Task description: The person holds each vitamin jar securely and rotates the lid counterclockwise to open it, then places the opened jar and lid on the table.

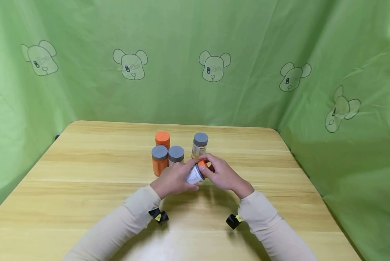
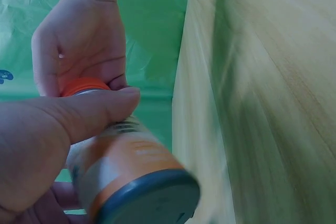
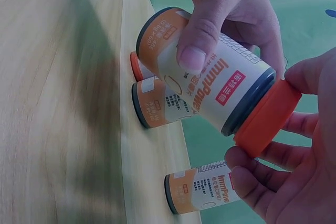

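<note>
A supplement bottle [image 3: 210,77] with a white and orange label and dark grey rims is held tilted over the table by my left hand [image 1: 175,179]. The left thumb [image 3: 195,51] lies across the label. My right hand [image 1: 225,174] pinches the orange cap [image 3: 269,119] between thumb and fingertips; the cap sits at the bottle's mouth. In the left wrist view the grey base [image 2: 152,198] of the bottle faces the camera. Close behind the hands stands a grey-capped bottle [image 1: 200,144], its lower part partly covered by the right fingers.
Left of the hands three upright bottles stand close together: an orange-capped one [image 1: 162,137] at the back, an orange one with a grey cap [image 1: 160,163], and a grey-capped one [image 1: 176,153] partly behind my left hand. Green curtains [image 1: 181,98] enclose the wooden table [image 1: 93,163].
</note>
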`<state>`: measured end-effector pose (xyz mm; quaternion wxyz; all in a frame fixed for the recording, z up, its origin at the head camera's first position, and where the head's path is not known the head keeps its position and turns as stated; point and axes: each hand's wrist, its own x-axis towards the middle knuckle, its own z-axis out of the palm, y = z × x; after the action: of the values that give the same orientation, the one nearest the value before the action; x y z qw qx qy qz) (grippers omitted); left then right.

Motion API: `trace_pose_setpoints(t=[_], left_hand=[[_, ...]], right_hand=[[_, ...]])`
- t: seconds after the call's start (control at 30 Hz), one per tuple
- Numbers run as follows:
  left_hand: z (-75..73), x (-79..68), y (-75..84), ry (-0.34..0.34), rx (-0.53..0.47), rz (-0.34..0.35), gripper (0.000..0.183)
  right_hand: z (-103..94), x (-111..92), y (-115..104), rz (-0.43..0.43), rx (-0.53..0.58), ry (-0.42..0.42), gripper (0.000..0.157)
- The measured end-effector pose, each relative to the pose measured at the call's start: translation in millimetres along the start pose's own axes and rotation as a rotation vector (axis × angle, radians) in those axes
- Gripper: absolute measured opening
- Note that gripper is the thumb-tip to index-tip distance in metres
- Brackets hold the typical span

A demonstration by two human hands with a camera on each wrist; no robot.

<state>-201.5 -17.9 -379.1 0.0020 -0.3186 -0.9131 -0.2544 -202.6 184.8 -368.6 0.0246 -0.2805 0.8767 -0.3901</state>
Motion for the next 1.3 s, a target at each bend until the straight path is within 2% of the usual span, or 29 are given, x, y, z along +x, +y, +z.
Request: trace_pose_setpoints(t=[0.2,0.4,0.67,1.07,1.3], left_hand=[[0.4,-0.7,-1.0,0.003,-0.001,0.010,0.077],[-1.3,-1.6,-0.5,-0.002,0.005,0.008,0.075],[-1.9,-2.0,-0.7,-0.008,0.004,0.017,0.075],[1.8,-0.9,-1.0,-0.020,0.010,0.011,0.072],[2.7,-0.1,0.3,-0.016,-0.003,0.002,0.072]], right_hand=[[0.9,-0.3,0.3,-0.015,-0.020,0.000,0.029],[1.6,0.3,0.8,0.014,-0.076,0.034,0.036],[1.8,0.1,-0.9,0.059,-0.044,0.009,0.032],[4.3,-3.2,1.1,0.022,0.016,-0.002,0.030],[2.3,-3.7,1.0,0.011,-0.024,0.001,0.031]])
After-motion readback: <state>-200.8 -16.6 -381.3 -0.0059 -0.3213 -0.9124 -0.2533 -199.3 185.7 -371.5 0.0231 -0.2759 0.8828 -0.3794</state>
